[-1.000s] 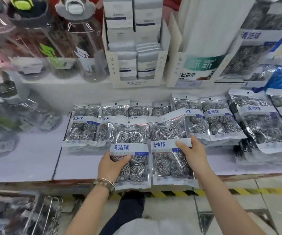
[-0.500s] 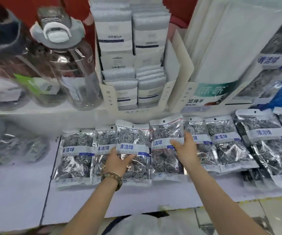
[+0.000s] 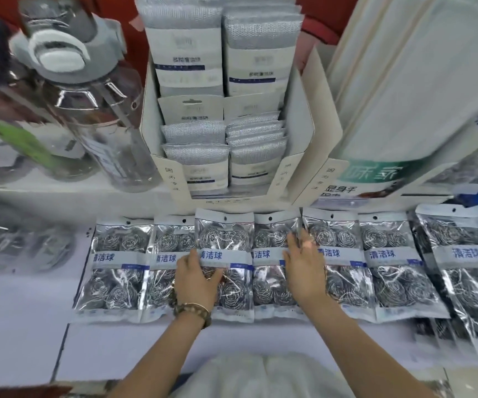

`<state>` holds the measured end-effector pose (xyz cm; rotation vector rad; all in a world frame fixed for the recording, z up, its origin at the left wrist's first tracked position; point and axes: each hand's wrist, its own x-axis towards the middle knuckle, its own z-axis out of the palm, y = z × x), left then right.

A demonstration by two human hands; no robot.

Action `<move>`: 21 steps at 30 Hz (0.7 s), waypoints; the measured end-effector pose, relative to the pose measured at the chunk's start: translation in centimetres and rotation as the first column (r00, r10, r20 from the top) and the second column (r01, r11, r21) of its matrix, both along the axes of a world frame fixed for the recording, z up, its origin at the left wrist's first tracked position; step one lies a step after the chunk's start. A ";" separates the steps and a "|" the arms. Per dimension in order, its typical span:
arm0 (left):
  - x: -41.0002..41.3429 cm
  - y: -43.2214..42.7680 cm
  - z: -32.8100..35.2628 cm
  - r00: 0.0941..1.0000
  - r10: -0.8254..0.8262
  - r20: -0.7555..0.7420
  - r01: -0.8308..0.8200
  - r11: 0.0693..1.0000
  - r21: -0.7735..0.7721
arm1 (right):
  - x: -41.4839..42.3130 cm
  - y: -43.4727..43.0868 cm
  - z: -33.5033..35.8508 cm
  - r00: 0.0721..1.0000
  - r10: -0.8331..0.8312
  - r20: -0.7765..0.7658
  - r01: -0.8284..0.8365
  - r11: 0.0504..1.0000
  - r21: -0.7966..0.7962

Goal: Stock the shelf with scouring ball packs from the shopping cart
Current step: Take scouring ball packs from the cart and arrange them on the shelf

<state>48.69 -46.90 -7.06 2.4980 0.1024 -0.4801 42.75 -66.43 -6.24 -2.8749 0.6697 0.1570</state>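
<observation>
Two scouring ball packs now lie flat in the row on the lower shelf (image 3: 117, 354), pushed back toward 12 o'clock until their hang-hole tops sit just below the cardboard display box (image 3: 304, 156); a second ago both were held at the shelf's front lip, half overhanging the edge. Left hand (image 3: 194, 278) rests palm-down on the left pack (image 3: 226, 239), fingers spread and flattened across its label band, not curled around it. Right hand (image 3: 304, 268) lies open over the seam between the right pack (image 3: 272, 282) and its neighbour at 3 o'clock, fingers extended and loose, pressing or smoothing rather than gripping. The left pack overlaps the one at its 9 o'clock and sits slightly higher than the rest, so the row reads a little uneven. Beaded bracelet (image 3: 193, 310) on the left wrist. Water bottles (image 3: 88, 110) at 10 o'clock on the upper tier, blurred. More packs run off toward 3 o'clock. Reading: this pair counts as placed; hands look ready to lift away. The shopping cart is out of frame now, so remaining stock cannot be judged.
</observation>
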 end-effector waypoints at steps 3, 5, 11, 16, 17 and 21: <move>-0.1 0.4 -0.3 0.972 -0.218 0.089 0.199 0.963 0.184 | -0.6 0.2 0.6 0.991 0.077 -0.108 -0.080 0.997 -0.023; -0.6 0.6 -0.3 0.906 -0.419 0.062 0.386 0.876 0.290 | -1.4 0.2 0.7 0.993 0.109 -0.032 -0.110 0.993 -0.034; -2.2 -0.2 -1.7 0.825 -0.565 -0.027 0.518 0.735 0.438 | -3.8 2.0 -1.8 0.948 0.194 -0.251 -0.204 0.979 -0.014; -2.2 -1.3 -1.5 0.831 -0.549 -0.088 0.532 0.740 0.411 | -2.8 1.2 -2.8 0.895 0.216 -0.390 -0.217 0.975 0.042; -2.2 -1.4 -1.5 0.831 -0.549 -0.087 0.534 0.745 0.401 | -2.6 1.2 -2.8 0.892 0.218 -0.397 -0.215 0.975 0.054; -2.1 -1.5 -1.8 0.820 -0.560 -0.116 0.560 0.746 0.360 | -2.5 1.1 -3.3 0.880 0.262 -0.396 -0.246 0.965 0.092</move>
